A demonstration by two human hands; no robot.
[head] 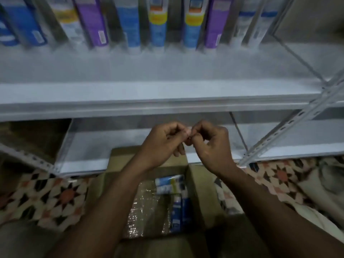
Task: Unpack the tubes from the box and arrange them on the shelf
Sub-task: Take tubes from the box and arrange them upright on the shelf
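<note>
My left hand (163, 144) and right hand (212, 146) grips pinch a small pale bit (188, 131), unidentifiable, above the box (195, 185); tubes (170, 183) remain inside, so next I reach down for one for the shelf (167, 90).

Both bare forearms are reaching forward from the lower corners and angling inward toward each other. The left grip (163, 144) and right grip (210, 146) are meeting at the fingertips, raised in mid-air. Each is curling its fingers, with thumb and forefinger pinching together at the point of contact. Whether anything tiny is sitting between them is too blurred to tell.
</note>
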